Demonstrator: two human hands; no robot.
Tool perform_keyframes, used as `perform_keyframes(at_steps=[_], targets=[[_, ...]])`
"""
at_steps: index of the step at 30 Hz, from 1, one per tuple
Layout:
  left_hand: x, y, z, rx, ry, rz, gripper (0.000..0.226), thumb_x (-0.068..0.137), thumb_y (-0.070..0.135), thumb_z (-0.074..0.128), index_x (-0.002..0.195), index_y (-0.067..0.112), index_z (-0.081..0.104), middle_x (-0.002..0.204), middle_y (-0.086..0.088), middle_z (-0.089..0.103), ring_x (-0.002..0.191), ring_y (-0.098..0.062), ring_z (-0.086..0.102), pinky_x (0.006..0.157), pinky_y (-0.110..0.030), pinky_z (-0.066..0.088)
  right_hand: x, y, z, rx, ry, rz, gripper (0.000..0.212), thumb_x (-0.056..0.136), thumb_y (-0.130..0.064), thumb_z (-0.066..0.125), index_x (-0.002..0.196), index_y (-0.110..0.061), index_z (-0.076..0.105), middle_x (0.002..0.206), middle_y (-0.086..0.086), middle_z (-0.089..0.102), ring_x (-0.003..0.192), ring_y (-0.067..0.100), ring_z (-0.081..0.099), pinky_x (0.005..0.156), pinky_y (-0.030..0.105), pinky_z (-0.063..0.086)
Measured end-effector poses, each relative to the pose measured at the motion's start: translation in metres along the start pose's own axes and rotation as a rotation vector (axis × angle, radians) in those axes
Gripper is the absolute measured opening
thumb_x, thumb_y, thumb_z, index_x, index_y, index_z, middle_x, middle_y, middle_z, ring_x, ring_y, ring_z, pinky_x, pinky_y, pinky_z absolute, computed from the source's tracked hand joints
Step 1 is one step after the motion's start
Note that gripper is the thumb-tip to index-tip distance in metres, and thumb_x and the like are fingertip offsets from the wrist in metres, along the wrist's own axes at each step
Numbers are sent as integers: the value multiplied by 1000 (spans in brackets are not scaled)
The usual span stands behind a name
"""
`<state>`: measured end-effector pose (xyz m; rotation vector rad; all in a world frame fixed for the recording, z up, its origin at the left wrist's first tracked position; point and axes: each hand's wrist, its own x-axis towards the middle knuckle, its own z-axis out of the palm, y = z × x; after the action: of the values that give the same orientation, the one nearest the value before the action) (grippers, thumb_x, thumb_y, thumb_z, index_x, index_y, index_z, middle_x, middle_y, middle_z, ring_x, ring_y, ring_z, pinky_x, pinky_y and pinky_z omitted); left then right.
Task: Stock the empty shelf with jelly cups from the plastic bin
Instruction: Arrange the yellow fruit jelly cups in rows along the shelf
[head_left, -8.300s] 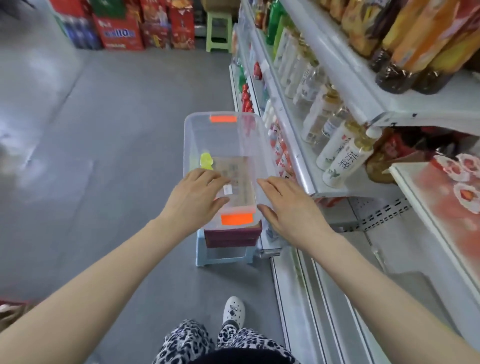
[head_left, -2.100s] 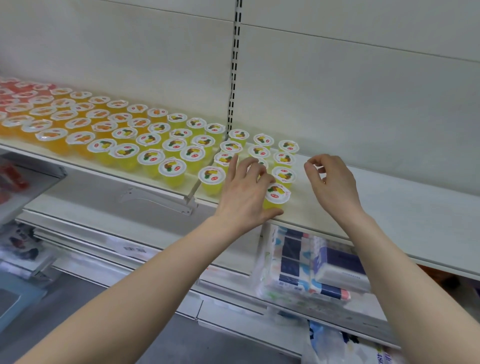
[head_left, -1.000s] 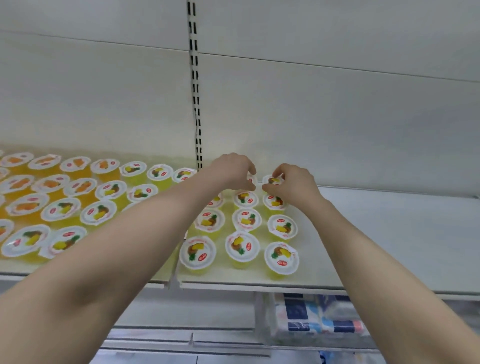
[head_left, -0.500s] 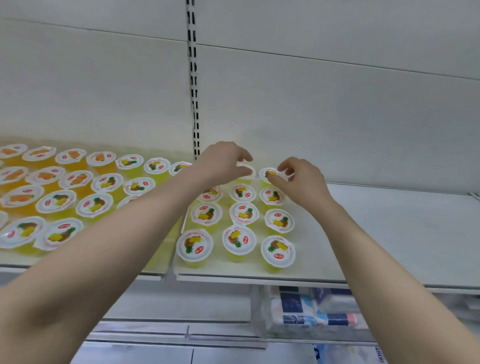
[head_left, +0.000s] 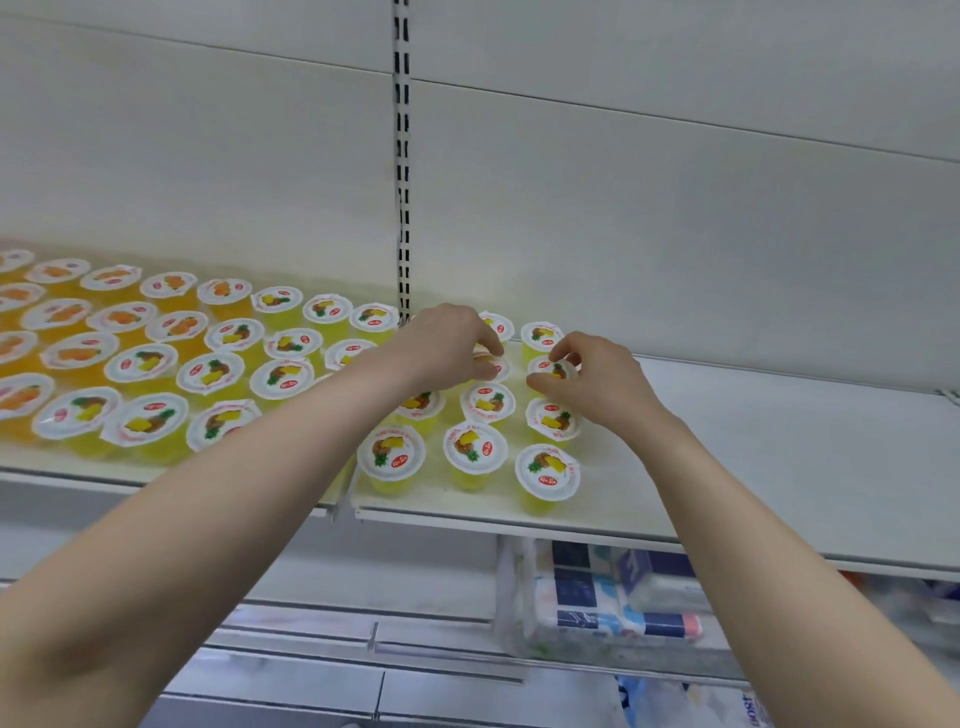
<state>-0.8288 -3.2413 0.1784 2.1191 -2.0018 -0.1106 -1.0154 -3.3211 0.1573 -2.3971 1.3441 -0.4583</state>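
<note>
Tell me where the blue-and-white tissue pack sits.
In the head view, the tissue pack lies right of centre, just under the shelf, below its front-right yellow jelly cup.

– What stands on the white metal shelf (head_left: 779, 441)?
– Small clear plastic jelly cups (head_left: 475, 449) with white printed foil lids, upright in neat rows. Yellow ones fill the middle and the orange jelly cups (head_left: 78, 353) the far left.
– Any held?
– The left hand (head_left: 447, 345) and the right hand (head_left: 597, 382) each pinch a yellow cup, second row from the back.

Matt shelf (head_left: 779, 457) (glossy-lidded plastic jelly cups (head_left: 547, 470))
</note>
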Motion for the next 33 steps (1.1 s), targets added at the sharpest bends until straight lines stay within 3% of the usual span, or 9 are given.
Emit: perform_keyframes(at_steps=[5,7,10,15,19,22,25,28,33], targets=[[-30,9,-3,-25,81,-56,30,86,48,64,110,31,65,109,5,61,90,-13,56,77,-30,42,-19,4,-10,67,105,-44,31,81,-51,68,92,-24,59,90,-5,59,85,16,58,69,30,39],[-38,19,1,-5,66,-94,39,82,53,65,114,31,60,109,6,58,94,-15,55,83,-33,45,-30,-1,-10,27,40,-32,37,77,-55,68,90,-23,55,83,-10,57,82,16,57,67,31,40],[-40,32,11,-2,77,-164,49,79,54,66,118,28,57,113,4,57,105,-19,55,82,-34,45,-41,-8,-6,-27,-50,-28,46,75,-58,69,96,-21,52,89,-10,56,86,18,56,70,33,42],[-38,42,15,-25,65,-227,42,79,46,66,116,26,60,112,2,61,105,-20,57,82,-32,43,-45,-10,-11,-6,-66,22,41,77,-48,70,100,-20,51,85,-7,54,88,21,57,69,30,39],[-40,41,10,-6,64,-240,40,83,43,65,118,26,61,117,1,63,109,-22,57,84,-32,45,-48,-5,-12,17,-74,35,44,77,-52,69,103,-22,51,92,-6,56,89,20,56,70,30,40],[-50,41,5,15,108,-210,41,86,46,61,123,25,62,122,0,62,113,-22,56,87,-33,44,-57,1,-13,35,39,-59,33,82,-48,67,101,-24,56,96,-5,56,89,17,56,72,30,40],[-69,44,3,15,194,-151,35,88,48,58,115,26,64,114,1,63,104,-19,58,75,-29,38,-76,4,-13,127,124,-226,17,85,-40,65,88,-24,59,89,-4,59,84,14,55,73,31,42],[-90,49,6,27,195,-127,38,86,55,58,109,27,65,107,2,62,98,-19,59,73,-30,39,-97,5,-8,152,89,-338,25,82,-49,67,83,-26,59,86,-7,58,84,12,53,75,31,44],[-109,58,19,56,117,-167,45,74,56,70,108,27,62,104,1,56,96,-22,58,79,-33,47,-113,7,1,-50,65,-416,40,73,-57,72,97,-27,59,98,-8,57,92,15,52,77,33,44]])
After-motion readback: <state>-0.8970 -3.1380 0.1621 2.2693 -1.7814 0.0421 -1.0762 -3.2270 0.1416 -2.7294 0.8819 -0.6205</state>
